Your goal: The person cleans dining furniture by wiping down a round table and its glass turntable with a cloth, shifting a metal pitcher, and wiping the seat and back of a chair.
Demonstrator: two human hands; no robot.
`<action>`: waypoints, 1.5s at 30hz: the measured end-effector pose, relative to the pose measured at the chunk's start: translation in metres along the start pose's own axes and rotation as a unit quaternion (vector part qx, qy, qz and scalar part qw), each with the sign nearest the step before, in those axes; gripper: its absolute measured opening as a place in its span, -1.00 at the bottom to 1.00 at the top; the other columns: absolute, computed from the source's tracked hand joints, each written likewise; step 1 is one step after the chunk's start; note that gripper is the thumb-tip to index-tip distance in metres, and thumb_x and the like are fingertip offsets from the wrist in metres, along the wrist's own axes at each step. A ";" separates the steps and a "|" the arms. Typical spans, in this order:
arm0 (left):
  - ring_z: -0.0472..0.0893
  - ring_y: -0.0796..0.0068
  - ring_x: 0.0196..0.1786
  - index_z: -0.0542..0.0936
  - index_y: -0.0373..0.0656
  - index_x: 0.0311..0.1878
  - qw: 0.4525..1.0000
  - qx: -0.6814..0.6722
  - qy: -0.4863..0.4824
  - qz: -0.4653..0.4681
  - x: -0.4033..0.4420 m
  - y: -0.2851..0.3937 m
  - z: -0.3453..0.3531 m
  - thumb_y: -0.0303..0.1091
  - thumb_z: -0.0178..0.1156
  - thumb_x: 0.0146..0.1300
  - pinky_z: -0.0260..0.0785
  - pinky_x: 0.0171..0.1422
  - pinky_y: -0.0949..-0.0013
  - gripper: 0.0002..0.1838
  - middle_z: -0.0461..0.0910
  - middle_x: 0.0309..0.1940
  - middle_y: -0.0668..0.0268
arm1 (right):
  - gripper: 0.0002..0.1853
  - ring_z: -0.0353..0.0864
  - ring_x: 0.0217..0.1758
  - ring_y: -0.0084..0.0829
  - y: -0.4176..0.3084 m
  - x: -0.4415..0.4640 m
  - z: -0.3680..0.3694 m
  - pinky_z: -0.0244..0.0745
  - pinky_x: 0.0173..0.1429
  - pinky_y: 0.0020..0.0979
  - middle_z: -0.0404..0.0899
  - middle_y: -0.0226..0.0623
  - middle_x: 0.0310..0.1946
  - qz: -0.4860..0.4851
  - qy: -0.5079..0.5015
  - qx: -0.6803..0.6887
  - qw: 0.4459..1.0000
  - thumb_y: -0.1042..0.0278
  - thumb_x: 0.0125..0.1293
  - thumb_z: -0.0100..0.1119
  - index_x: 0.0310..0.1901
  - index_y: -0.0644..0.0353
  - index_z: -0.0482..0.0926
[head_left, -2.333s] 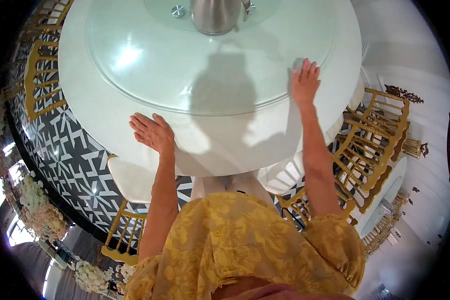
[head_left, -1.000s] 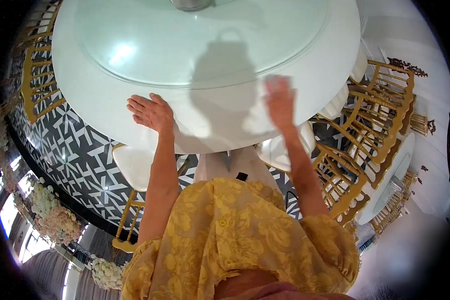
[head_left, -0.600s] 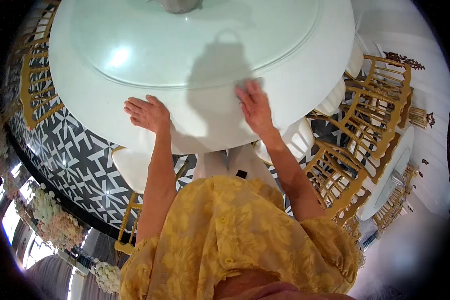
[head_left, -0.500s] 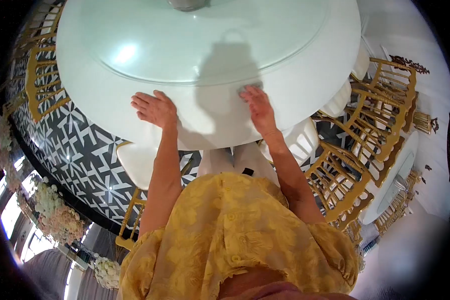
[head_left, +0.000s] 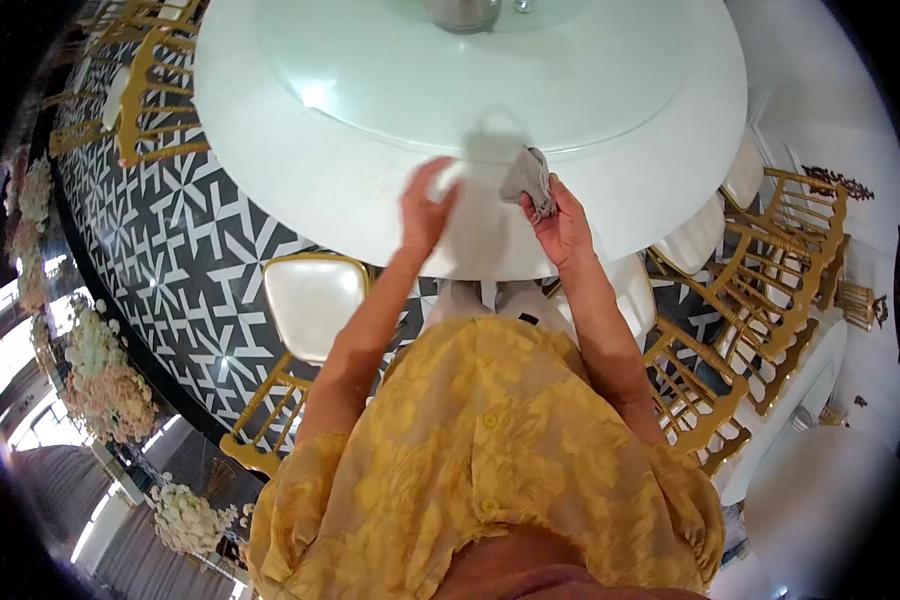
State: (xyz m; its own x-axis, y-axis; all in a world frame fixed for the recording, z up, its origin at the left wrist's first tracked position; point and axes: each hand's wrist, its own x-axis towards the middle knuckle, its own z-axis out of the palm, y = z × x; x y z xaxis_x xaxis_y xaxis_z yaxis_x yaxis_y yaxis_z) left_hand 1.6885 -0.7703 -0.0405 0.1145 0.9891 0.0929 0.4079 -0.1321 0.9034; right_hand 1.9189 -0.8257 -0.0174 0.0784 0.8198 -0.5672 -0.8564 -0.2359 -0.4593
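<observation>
A crumpled grey cloth [head_left: 527, 180] hangs from my right hand [head_left: 562, 222], pinched between the thumb and fingers above the near edge of the table. My left hand [head_left: 428, 210] is raised over the same edge, fingers curved and apart, with nothing in it. A gap separates that hand from the cloth. Beneath both hands is the white round table [head_left: 270, 150], with a pale glass turntable [head_left: 400, 90] on its middle.
A metal pot [head_left: 462, 12] and a small glass item [head_left: 524, 5] stand on the turntable. Gold chairs with white seats surround the table, one seat [head_left: 316, 305] at my left and a chair back [head_left: 770, 270] at right. Flowers [head_left: 110, 385] line the left side.
My right hand has lifted the grey cloth off the tabletop. My left hand has risen from lying flat and moved right, toward the cloth. The view has shifted, showing more floor at left.
</observation>
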 end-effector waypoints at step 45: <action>0.53 0.64 -0.29 0.77 -0.18 -0.13 0.903 -0.318 -0.160 -0.239 -0.024 0.017 -0.029 -0.24 0.39 0.22 0.34 -0.27 0.50 -0.76 0.72 -0.20 0.38 | -0.80 0.47 -0.28 -0.72 -0.010 -0.023 -0.004 0.40 -0.18 -0.58 0.57 -0.59 -0.35 -0.105 -0.012 -0.320 0.942 0.27 0.46 0.21 -0.04 0.18 0.68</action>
State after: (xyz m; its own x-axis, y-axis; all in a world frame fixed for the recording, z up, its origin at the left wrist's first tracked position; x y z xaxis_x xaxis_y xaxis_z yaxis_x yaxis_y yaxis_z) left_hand 1.6662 -0.7945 -0.0154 0.3613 0.8401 -0.4045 -0.1116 0.4697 0.8757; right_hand 1.9273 -0.8440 -0.0028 0.1935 0.8932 -0.4059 -0.3405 -0.3268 -0.8816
